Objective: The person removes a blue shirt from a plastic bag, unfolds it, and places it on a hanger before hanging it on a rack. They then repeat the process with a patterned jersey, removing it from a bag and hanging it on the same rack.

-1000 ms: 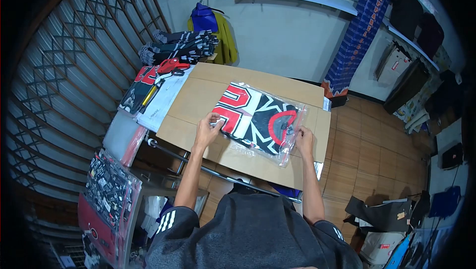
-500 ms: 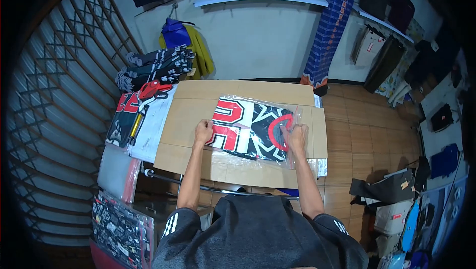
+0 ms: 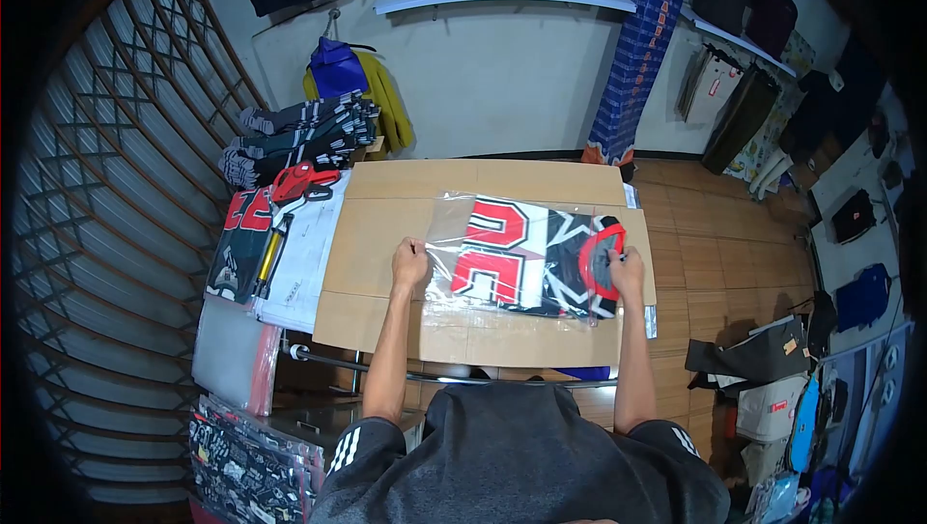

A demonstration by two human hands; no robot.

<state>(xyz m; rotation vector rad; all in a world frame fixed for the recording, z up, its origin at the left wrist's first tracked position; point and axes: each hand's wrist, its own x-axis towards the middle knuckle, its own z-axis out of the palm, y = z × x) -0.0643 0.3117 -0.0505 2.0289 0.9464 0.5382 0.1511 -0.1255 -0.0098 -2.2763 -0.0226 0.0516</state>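
Observation:
A folded jersey [image 3: 529, 255] with red, white and black panels and large red numerals lies mostly inside a clear plastic bag [image 3: 445, 234]. Its red-rimmed collar end sticks out past the bag's right side. My left hand [image 3: 410, 263] is closed, pinching the left edge of the bag, where the plastic is stretched flat with no cloth in it. At the collar, my right hand [image 3: 627, 273] grips the jersey with its fingers closed. Both lie on a flattened cardboard sheet [image 3: 377, 220].
On the left are a folded dark jersey [image 3: 237, 254], a red-and-black tool [image 3: 301, 182], a yellow-handled tool [image 3: 270, 258] and a pile of striped garments [image 3: 309, 138]. Below them lie plastic bags [image 3: 229, 355]. A metal rail [image 3: 473, 375] runs along the near edge.
My right hand has moved right with the jersey's collar, and the jersey has slid partly out of the bag. My left hand now holds an emptied stretch of plastic.

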